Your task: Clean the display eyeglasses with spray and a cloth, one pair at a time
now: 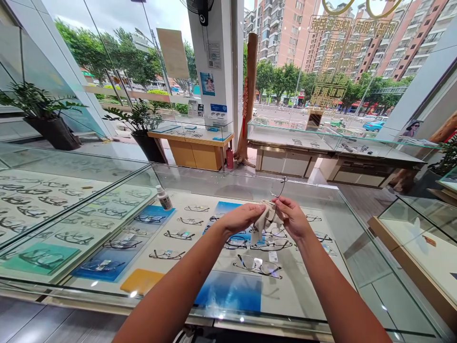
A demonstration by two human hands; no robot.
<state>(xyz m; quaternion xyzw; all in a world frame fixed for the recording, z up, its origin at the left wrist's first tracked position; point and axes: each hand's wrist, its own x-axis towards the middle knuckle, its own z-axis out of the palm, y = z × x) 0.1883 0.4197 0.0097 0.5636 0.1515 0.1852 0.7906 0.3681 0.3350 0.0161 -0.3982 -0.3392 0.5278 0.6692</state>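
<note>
Left hand [243, 217] pinches a beige cloth [262, 227], right hand [293, 219] grips eyeglasses [283, 187] above a display case [305, 290]

Single view, worn on your head. Faces forward and down over the glass counter [303, 297] from your side, its near edge low in frame. Your left hand [245, 214] and right hand [294, 218] show close, below and right of centre; the window [333, 52] stands well beyond, at top. Field wide; white uprights [433, 71] lean at both sides.
</note>
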